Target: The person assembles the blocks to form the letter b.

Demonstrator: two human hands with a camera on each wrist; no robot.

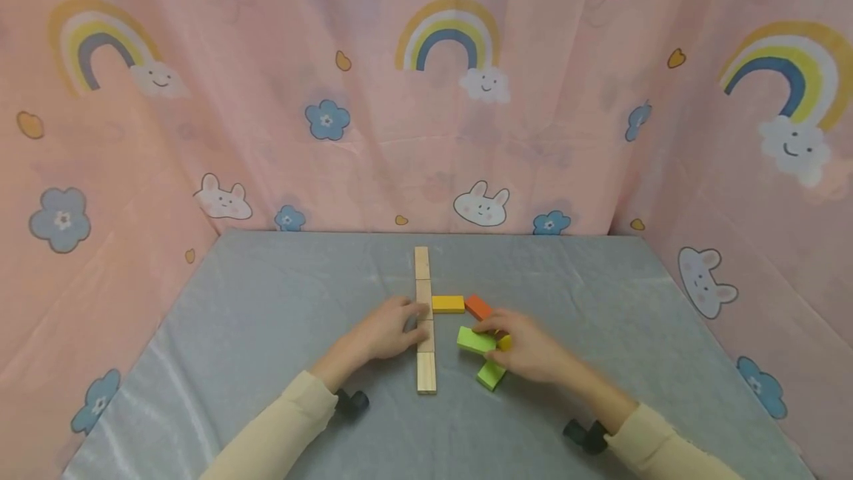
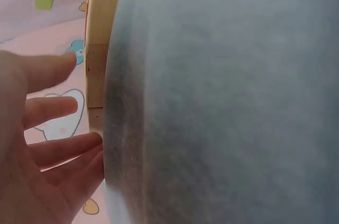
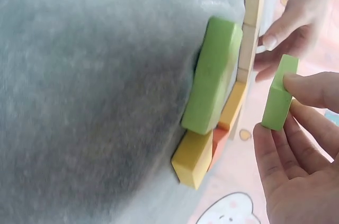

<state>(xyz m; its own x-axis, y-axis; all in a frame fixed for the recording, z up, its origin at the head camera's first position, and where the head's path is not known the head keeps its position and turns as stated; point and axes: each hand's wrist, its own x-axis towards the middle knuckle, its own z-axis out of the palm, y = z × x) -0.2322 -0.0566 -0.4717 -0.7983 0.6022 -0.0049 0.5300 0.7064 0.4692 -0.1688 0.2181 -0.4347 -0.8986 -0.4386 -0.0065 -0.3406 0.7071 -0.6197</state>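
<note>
My right hand (image 1: pixel 529 347) pinches a light green block (image 1: pixel 474 340) between thumb and fingertips; in the right wrist view this block (image 3: pixel 277 99) is held off the table. A second green block (image 1: pixel 491 375) lies below it. Part of a yellow block (image 1: pixel 505 343) shows beside the right fingers. An orange block (image 1: pixel 477 307) slants between it and an amber block (image 1: pixel 449 304), which meets a straight row of plain wooden blocks (image 1: pixel 426 375). Loosely bent, the fingers of my left hand (image 1: pixel 386 328) rest at the left side of that row, gripping nothing.
A grey cloth (image 1: pixel 280 280) covers the table. Pink patterned curtains (image 1: pixel 400 161) stand behind it and at both sides. Dark wrist devices (image 1: pixel 353 404) sit beneath both forearms.
</note>
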